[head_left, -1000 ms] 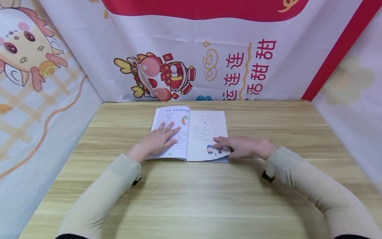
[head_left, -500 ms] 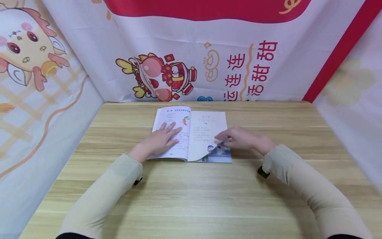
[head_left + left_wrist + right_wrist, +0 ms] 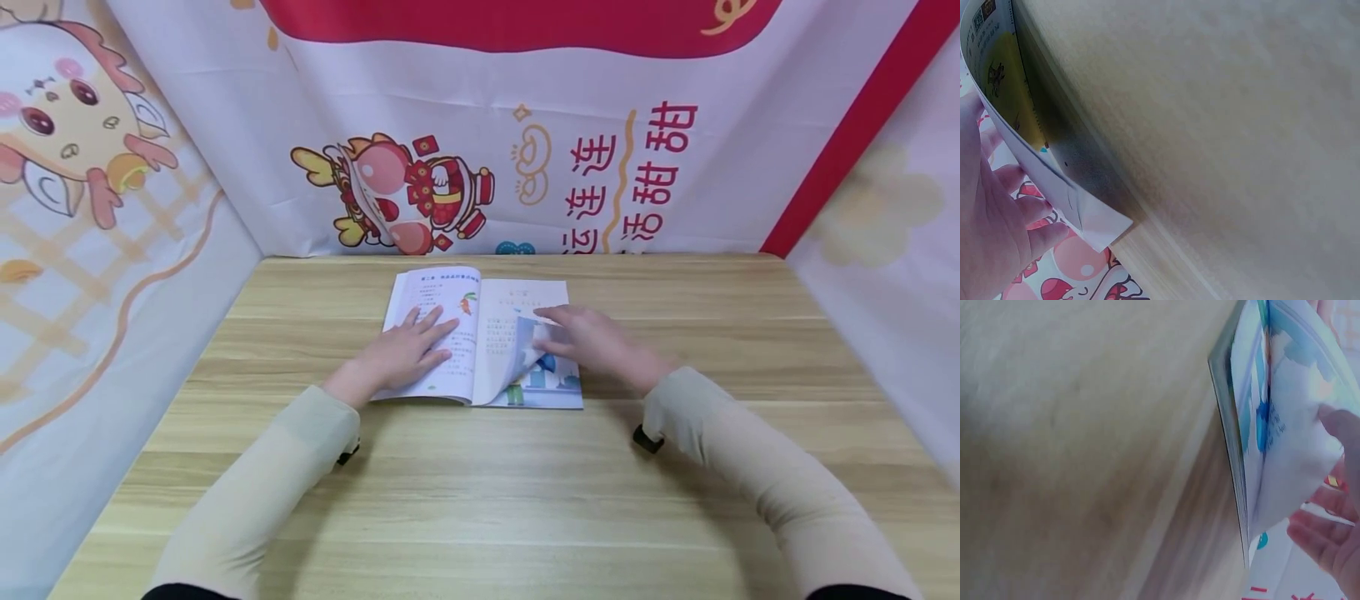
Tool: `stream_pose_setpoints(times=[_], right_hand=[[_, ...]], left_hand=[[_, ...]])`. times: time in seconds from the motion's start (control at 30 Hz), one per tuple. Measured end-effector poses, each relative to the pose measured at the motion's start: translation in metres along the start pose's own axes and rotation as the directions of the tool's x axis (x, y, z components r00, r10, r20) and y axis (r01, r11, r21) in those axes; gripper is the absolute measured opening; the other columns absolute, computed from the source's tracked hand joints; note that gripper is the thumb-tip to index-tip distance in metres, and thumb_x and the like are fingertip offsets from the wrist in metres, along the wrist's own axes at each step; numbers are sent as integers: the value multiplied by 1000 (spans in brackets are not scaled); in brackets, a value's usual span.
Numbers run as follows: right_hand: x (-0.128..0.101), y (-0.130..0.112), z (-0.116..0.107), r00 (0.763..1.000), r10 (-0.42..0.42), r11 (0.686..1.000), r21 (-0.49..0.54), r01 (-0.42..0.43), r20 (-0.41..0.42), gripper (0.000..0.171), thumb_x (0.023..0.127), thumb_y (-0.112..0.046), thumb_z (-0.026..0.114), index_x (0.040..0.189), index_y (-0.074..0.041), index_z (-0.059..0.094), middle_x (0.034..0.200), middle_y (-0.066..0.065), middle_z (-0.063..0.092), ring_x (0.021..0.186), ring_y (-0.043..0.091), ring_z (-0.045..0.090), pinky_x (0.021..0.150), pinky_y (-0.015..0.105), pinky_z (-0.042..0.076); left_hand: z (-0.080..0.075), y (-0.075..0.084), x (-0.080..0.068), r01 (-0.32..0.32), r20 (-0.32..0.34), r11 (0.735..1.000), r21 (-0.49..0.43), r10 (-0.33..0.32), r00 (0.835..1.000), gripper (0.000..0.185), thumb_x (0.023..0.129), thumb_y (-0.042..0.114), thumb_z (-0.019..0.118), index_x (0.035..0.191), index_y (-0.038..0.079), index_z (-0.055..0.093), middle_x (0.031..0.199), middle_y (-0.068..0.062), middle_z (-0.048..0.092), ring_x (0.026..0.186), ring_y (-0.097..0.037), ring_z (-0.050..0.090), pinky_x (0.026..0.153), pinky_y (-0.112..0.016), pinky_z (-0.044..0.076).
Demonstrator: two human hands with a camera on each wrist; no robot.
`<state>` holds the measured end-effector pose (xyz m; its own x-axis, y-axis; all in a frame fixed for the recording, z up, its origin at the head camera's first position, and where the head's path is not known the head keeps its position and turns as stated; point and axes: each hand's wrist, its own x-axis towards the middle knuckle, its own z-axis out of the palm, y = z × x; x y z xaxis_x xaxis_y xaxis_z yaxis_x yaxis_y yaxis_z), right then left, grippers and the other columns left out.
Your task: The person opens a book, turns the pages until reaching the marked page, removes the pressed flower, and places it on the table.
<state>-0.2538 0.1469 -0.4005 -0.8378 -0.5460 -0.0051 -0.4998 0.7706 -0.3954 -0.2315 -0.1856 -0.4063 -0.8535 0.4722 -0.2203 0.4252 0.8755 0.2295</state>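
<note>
A thin illustrated book (image 3: 551, 293) lies spread on the table, small print and a carrot drawing on its left page (image 3: 446, 292). My left hand (image 3: 405, 354) rests flat on that page with its fingers spread; in the left wrist view, the page side curves up beside the fingers. On the right side, one page (image 3: 522, 343) is lifted and curls leftward, held by my right hand (image 3: 596, 337). In the right wrist view, the thumb (image 3: 1338, 422) lies on the lifted page's underside, with fingers behind it. Beneath shows a blue-toned picture page (image 3: 555, 387).
The wood-grain table (image 3: 480, 500) extends all around the book. A white cloth with red lettering and cartoon figures (image 3: 397, 192) hangs at the table's back edge. More printed cloth (image 3: 75, 275) encloses the left side and another sheet (image 3: 885, 292) the right.
My right hand has raised the right page's lower corner and moved it up and to the left, uncovering the picture beneath. The left hand has stayed in place.
</note>
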Motion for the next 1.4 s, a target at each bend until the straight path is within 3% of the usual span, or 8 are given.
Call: stream_pose_setpoints(times=[0.13, 0.23, 0.43, 0.73, 1.03, 1.23, 1.4], right_hand=[[2, -2, 5, 997, -4, 1000, -28, 2, -76, 63, 95, -45, 72, 144, -9, 56, 138, 15, 56, 129, 33, 53, 108, 52, 45], [3, -4, 8, 992, -44, 998, -45, 39, -117, 51, 95, -40, 74, 132, -7, 62, 124, 11, 59, 115, 27, 57, 100, 45, 51], [1, -11, 11, 980, -158, 980, -141, 140, -125, 27, 100, -29, 70, 118, -9, 70, 110, 7, 65, 101, 22, 63, 90, 39, 56], [-5, -22, 18, 979, -181, 965, -207, 160, -92, 33, 102, -33, 67, 128, -13, 70, 127, 8, 67, 119, 25, 63, 101, 43, 52], [-3, -32, 26, 981, -189, 967, -178, 181, -33, 51, 103, -39, 62, 147, -14, 57, 157, 10, 46, 148, 34, 36, 116, 53, 35], [5, -40, 32, 982, -188, 969, -161, 188, 15, 53, 107, -39, 56, 153, -14, 49, 164, 10, 31, 152, 38, 21, 117, 57, 32], [11, -49, 34, 992, -123, 982, -138, 127, 41, 51, 108, -41, 50, 156, -24, 45, 169, 5, 16, 154, 39, 10, 119, 58, 27]], left_hand=[[-1, 1, 1, -3, 0, 1000, -3, 3, 1000, 63, 109, 51, 38, 165, 27, 22, 171, -9, 8, 154, -45, 3, 120, -62, 15], [-2, 1, 0, -2, -1, 1000, -5, 2, 1000, 63, 109, 51, 39, 165, 27, 22, 171, -9, 8, 154, -45, 3, 120, -63, 15], [-3, 3, -1, 0, -3, 1000, -9, 0, 1000, 63, 109, 51, 40, 165, 27, 22, 171, -9, 9, 154, -45, 4, 120, -63, 15], [-1, 0, 1, -1, -4, 1000, -26, 0, 1000, 64, 108, 53, 38, 165, 30, 20, 171, -7, 6, 154, -44, 0, 120, -62, 13], [-1, 4, 0, -8, -41, 997, -82, 5, 999, 67, 108, 49, 42, 166, 25, 19, 171, -9, 7, 153, -45, 1, 120, -64, 14], [-2, 5, -1, -4, -72, 993, -117, -5, 997, 73, 108, 47, 46, 167, 22, 12, 172, -8, 8, 154, -44, 2, 120, -64, 14], [-2, 5, 0, -7, -71, 993, -119, -1, 997, 71, 108, 48, 44, 167, 23, 12, 171, -9, 5, 154, -43, 1, 120, -64, 14]])
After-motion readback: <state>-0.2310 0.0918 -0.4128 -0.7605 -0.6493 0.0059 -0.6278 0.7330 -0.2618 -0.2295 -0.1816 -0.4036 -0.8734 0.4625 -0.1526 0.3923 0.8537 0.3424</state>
